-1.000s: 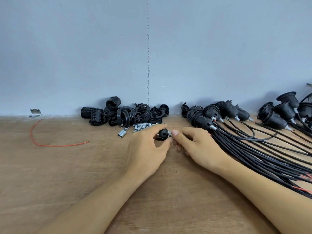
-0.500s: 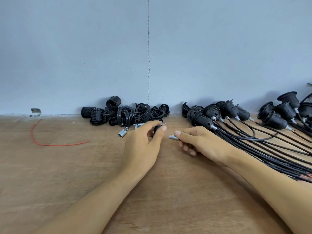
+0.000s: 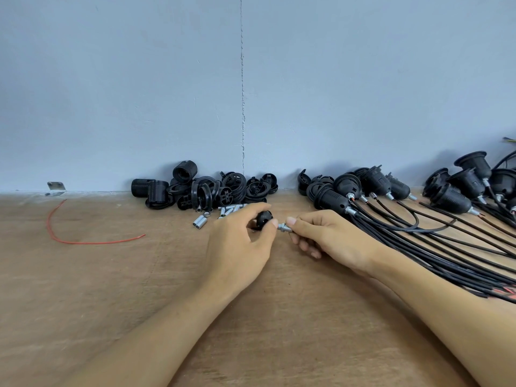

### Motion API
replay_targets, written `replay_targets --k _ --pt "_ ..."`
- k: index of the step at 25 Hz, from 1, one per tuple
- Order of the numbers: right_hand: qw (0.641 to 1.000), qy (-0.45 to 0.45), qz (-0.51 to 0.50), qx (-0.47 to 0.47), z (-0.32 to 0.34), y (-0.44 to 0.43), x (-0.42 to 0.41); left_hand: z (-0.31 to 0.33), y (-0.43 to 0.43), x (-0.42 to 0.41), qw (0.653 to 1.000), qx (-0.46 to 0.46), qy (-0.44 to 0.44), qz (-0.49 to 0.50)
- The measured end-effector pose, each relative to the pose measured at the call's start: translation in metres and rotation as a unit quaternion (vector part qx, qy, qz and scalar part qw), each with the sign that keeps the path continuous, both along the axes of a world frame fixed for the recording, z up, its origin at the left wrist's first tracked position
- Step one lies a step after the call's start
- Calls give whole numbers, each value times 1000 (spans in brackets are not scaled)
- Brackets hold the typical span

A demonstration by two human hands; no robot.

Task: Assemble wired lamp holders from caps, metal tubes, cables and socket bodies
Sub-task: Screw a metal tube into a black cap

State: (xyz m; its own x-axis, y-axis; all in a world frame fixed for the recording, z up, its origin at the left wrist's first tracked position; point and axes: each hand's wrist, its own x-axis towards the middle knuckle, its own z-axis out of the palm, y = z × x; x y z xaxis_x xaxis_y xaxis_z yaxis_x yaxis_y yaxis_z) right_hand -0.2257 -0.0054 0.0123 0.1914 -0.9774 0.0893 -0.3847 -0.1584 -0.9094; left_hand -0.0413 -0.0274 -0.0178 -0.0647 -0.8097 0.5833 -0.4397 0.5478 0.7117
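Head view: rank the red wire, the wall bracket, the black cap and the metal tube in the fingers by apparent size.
1. red wire, longest by far.
2. black cap and wall bracket: look alike; the left hand partly hides the cap, and the bracket lies farther off.
3. metal tube, smallest.

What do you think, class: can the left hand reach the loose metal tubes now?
Probably yes: the metal tubes lie close beside the left hand with bare bench between, though it holds a cap.
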Motion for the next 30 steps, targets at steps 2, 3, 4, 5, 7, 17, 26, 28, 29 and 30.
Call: replay_targets --k 2,3,4,5,7,17,26,28,29,30 --pt "1000 -3 -4 -3 0 0 0 -1 1 -1 999 12 -29 -9" --pt "1000 -3 -6 -5 -1 0 0 -2 0 0 999 18 -36 -18" --pt "1000 -1 -8 -7 -1 1 1 -2 0 1 999 21 -39 -25" --pt "1000 1 -10 -10 -1 1 1 -2 0 1 999 21 -40 -30" --pt "1000 5 -15 -15 -1 1 2 -2 0 0 999 22 -33 -37" --pt "999 -2 -30 -22 -1 1 2 3 4 1 997 37 -3 -61" --pt "998 28 -57 -24 1 5 12 -1 2 0 999 15 17 -43" --pt "997 24 -62 -25 1 5 15 -1 2 -1 1000 2 9 -29" --pt "997 21 -63 -25 1 6 15 -1 2 -1 1000 -1 7 -23" --pt "997 22 -64 -28 1 6 15 -1 2 -1 1000 -3 6 -18"
